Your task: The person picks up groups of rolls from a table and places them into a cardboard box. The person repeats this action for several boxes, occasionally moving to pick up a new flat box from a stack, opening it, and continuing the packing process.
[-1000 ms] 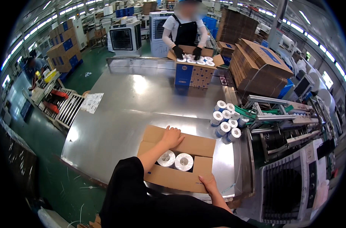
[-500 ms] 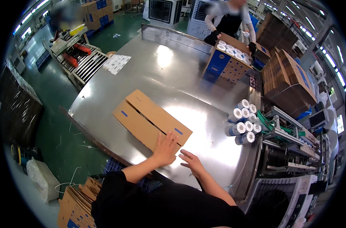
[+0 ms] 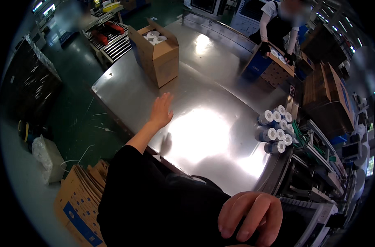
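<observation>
My left hand (image 3: pixel 161 110) reaches out over the metal table with its fingers stretched, holding nothing. Just beyond its fingertips stands an open cardboard carton (image 3: pixel 166 68), apart from the hand, its flaps raised. White rolls (image 3: pixel 155 37) show inside it. Low in the picture and close to my body, my right hand (image 3: pixel 251 216) hangs with bent, slightly parted fingers. Nothing shows in it, though its palm is hidden.
Several wrapped rolls (image 3: pixel 278 131) stand at the table's right. At the far right a co-worker's gloved hands are on another carton (image 3: pixel 274 74). A roller conveyor (image 3: pixel 113 46) adjoins the far left. Folded cartons (image 3: pixel 78 206) lean at lower left.
The carton that lay before me with two flaps uppermost is now farther away, its open top showing rolls. My left hand moved forward and left; my right hand drew back toward my body.
</observation>
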{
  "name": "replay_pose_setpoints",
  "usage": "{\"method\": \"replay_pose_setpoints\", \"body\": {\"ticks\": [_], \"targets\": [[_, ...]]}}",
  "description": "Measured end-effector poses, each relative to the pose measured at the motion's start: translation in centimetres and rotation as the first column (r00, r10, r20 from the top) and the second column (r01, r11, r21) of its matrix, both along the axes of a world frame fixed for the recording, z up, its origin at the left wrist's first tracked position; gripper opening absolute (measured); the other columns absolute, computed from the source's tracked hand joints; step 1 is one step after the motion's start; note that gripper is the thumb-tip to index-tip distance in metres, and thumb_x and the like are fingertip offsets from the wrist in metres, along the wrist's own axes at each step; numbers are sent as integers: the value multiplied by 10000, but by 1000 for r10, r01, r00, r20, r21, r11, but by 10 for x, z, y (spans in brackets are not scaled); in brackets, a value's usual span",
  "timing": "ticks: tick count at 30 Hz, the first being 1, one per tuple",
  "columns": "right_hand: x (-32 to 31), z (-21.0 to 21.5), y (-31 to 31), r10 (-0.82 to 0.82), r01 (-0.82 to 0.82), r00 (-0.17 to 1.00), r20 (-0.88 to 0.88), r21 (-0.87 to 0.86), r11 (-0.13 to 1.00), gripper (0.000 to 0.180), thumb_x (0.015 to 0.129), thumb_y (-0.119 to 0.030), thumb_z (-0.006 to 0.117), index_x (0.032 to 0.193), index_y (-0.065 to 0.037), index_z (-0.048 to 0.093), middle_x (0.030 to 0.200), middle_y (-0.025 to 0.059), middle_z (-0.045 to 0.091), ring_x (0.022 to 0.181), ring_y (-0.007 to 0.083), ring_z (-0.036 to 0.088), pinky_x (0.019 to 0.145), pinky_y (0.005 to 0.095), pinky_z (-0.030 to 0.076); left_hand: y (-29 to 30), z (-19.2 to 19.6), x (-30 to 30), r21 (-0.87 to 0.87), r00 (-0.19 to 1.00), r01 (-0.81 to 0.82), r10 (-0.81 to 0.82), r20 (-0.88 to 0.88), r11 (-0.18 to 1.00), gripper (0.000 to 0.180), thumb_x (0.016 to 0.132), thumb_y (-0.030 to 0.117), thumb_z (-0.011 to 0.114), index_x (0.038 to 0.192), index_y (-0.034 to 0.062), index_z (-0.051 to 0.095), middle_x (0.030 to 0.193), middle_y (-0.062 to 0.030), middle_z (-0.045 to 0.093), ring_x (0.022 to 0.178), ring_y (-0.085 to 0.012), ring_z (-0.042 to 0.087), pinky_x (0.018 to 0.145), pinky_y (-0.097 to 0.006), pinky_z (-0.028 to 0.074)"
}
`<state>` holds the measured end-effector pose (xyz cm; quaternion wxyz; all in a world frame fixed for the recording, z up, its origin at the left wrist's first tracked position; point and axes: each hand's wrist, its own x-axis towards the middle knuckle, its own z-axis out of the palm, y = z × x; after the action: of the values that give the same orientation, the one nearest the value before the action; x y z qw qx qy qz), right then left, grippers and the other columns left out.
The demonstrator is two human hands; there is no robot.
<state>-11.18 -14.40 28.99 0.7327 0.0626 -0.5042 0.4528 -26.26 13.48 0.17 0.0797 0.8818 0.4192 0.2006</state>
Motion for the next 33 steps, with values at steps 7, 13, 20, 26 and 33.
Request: {"method": "replay_pose_setpoints", "body": {"ticks": [7, 13, 20, 26, 33], "targets": [[-27, -2, -25, 537, -535, 836, 113, -44, 843, 156, 815, -148, 688, 912, -36, 639, 965, 158, 583, 800, 278, 606, 654, 323, 520, -182, -22, -197, -51, 750, -660, 655, -88, 749, 542, 750, 159, 615, 1248, -1, 474, 1345, -232, 371, 1296, -405, 288, 1073, -514, 235], [-49, -4, -59, 771, -769, 637, -3, -69, 635, 127, 810, -96, 675, 903, -17, 638, 958, 187, 581, 762, 285, 612, 598, 305, 539, -293, 8, -293, 177, 210, -944, 919, -333, 280, 548, 791, 176, 589, 1291, 9, 439, 1408, -188, 302, 1362, -359, 166, 1099, -523, 153], [-56, -1, -84, 871, -873, 486, -75, 2, 487, 152, 829, -90, 643, 941, 12, 640, 962, 258, 577, 724, 299, 612, 600, 318, 548, -408, 5, -321, 35, 21, -998, 862, -507, 45, 472, 934, 260, 425, 1399, 249, 340, 1468, -120, 238, 1369, -328, 179, 1060, -580, 200], [-52, -12, -92, 812, -795, 582, -45, 179, 580, 163, 839, -103, 630, 930, 31, 648, 1007, 191, 606, 740, 314, 611, 567, 316, 542, -423, -2, -306, 120, 68, -981, 846, -529, 153, 445, 960, 272, 384, 1399, 294, 317, 1457, -101, 270, 1324, -337, 271, 1024, -559, 297], [-30, -1, -107, 861, -859, 508, -4, 73, 507, 176, 828, -115, 643, 883, 52, 650, 946, 146, 633, 757, 306, 616, 522, 314, 530, -470, -6, -336, 6, 109, -992, 876, -469, 127, 471, 964, 267, 368, 1407, 124, 293, 1417, -121, 343, 1307, -326, 307, 1021, -471, 348]]}}
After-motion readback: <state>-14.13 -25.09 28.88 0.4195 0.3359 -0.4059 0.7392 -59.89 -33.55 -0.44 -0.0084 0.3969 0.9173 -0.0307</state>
